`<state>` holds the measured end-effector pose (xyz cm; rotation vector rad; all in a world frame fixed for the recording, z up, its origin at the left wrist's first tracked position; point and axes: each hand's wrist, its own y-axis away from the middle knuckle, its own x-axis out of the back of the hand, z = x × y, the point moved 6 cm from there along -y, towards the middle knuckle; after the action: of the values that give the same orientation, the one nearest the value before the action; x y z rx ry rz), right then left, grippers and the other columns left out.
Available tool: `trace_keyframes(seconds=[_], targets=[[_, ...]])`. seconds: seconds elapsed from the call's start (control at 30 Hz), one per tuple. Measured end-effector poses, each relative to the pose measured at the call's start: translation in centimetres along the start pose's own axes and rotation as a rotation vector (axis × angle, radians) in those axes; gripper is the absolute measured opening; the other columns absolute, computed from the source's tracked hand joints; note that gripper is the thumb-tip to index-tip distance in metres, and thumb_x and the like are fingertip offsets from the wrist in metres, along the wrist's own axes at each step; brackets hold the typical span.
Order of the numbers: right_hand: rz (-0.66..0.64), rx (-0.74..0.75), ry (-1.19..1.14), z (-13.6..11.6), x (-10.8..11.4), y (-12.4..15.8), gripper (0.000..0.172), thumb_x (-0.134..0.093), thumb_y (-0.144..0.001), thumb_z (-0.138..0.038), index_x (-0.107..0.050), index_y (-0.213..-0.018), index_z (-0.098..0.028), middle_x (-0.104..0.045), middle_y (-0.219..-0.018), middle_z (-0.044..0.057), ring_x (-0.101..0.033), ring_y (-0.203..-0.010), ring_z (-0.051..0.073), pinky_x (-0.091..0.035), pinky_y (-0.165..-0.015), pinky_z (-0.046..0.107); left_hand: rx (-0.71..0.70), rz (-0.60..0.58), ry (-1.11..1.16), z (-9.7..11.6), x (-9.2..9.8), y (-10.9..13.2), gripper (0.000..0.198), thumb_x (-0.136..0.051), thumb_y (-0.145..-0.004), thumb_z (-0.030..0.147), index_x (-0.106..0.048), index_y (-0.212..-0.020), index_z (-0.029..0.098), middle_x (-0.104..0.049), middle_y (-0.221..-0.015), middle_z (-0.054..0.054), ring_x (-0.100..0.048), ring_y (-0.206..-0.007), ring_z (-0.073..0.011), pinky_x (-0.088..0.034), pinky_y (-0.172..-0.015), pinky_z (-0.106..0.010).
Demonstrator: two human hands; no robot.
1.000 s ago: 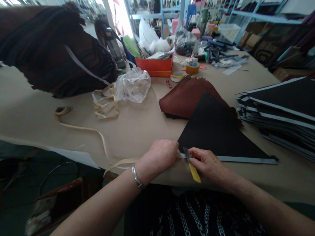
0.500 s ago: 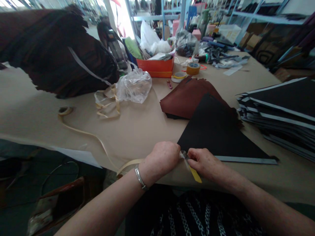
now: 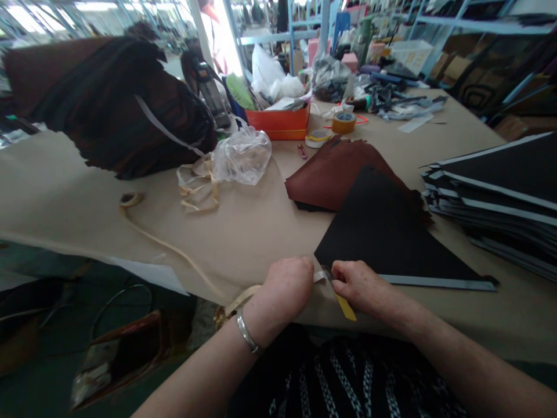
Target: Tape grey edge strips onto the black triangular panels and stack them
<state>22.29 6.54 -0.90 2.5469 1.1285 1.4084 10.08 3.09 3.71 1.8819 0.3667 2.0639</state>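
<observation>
My left hand (image 3: 290,284) is closed on a cream tape strip (image 3: 244,296). A short whitish end of the strip sticks out on its right side. My right hand (image 3: 359,284) is closed round a yellow-handled cutter (image 3: 346,307), its thin dark blade beside the tape end. Just beyond the right hand lies a black triangular sheet (image 3: 378,232), its near edge lined with a pale grey strip. The tape runs over the table's front edge and back to a tape roll (image 3: 130,200) at the left.
Under the black sheet is a stack of brown-red pieces (image 3: 335,177). Black pale-edged sheets (image 3: 500,186) are piled at the right. Farther back stand an orange box (image 3: 278,125), a clear plastic bag (image 3: 243,154), a brown tape roll (image 3: 343,122) and a large dark bundle (image 3: 130,110).
My left hand has shifted slightly left, away from the right hand, and the whitish tape end now shows between them. My right hand stays nearly in place. The view has shifted a little.
</observation>
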Motion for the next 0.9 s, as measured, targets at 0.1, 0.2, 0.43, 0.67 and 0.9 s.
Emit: trace_keyframes(seconds=[0.1,0.2,0.43,0.67,0.9], targets=[[-0.003,0.012,-0.005,0.1,-0.1,-0.2,0.007,-0.050,-0.072,-0.016,-0.050,-0.066,-0.018,-0.055,-0.061,-0.001,-0.044,-0.054,0.009,-0.025,-0.050,0.023,0.023,-0.032,0.015,-0.2,-0.4,-0.4,0.018,-0.053,-0.083,0.019,-0.070,-0.083,0.014,-0.072,-0.079,-0.016,-0.070,-0.079,-0.0300,-0.054,-0.066,-0.037],[-0.001,0.038,-0.021,-0.1,-0.1,-0.2,0.006,-0.051,-0.072,-0.016,-0.051,-0.066,-0.018,-0.055,-0.061,-0.001,-0.044,-0.055,0.010,-0.024,-0.050,0.023,0.032,-0.038,0.026,-0.3,-0.3,-0.6,0.019,-0.052,-0.082,0.021,-0.070,-0.081,0.014,-0.072,-0.078,-0.016,-0.070,-0.079,-0.0304,-0.052,-0.066,-0.037],[0.036,0.067,-0.061,-0.2,0.2,-0.2,0.005,-0.051,-0.072,-0.017,-0.054,-0.067,-0.017,-0.057,-0.063,0.001,-0.044,-0.054,0.009,-0.023,-0.050,0.023,0.031,-0.013,0.085,-0.2,0.0,-0.8,0.020,-0.052,-0.080,0.025,-0.068,-0.077,0.013,-0.070,-0.073,-0.015,-0.067,-0.072,-0.0274,-0.045,-0.059,-0.032],[0.039,0.068,-0.095,-0.9,0.7,0.3,0.008,-0.056,-0.072,-0.022,-0.056,-0.066,-0.017,-0.058,-0.063,0.001,-0.047,-0.056,0.010,-0.024,-0.051,0.023,-0.222,-0.066,0.470,3.5,0.2,0.7,0.025,-0.046,-0.084,0.028,-0.057,-0.065,0.016,-0.059,-0.061,0.002,-0.050,-0.058,-0.0100,-0.033,-0.053,-0.021],[0.317,0.138,-0.327,4.9,9.2,3.0,0.013,-0.043,-0.086,-0.027,-0.052,-0.082,-0.019,-0.064,-0.079,0.002,-0.056,-0.067,0.011,-0.040,-0.060,0.021,-0.056,0.173,0.450,-2.1,0.9,-0.1,0.028,-0.045,-0.083,0.033,-0.045,-0.059,0.019,-0.041,-0.053,0.005,-0.038,-0.053,-0.0107,-0.029,-0.053,-0.024]])
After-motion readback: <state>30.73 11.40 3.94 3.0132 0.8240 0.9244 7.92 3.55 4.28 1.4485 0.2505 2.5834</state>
